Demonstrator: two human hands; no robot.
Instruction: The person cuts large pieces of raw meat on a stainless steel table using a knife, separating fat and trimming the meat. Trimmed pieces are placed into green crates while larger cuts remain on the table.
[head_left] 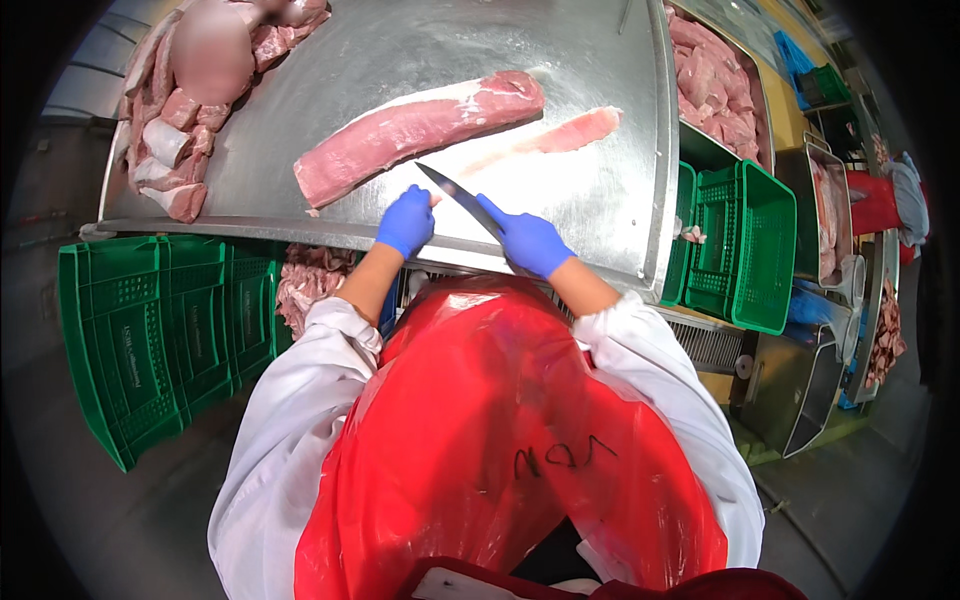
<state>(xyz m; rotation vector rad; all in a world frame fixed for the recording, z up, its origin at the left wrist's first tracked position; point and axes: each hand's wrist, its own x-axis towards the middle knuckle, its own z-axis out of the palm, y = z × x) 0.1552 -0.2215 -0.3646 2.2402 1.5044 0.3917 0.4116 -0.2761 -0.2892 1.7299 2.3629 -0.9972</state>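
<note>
My gloved right hand grips a long dark-bladed knife, its blade angled up and left over the steel table. My gloved left hand has curled fingers near the table's front edge, left of the blade, with a small pinkish bit at them, too small to name. A long pink loin of meat lies just beyond the knife tip. A thin pale strip of meat lies to its right, behind the knife.
Meat pieces pile at the left. At right are a tray of meat and green crates. Tall green crates and a crate of scraps sit below left. A co-worker in red and white stands at far right.
</note>
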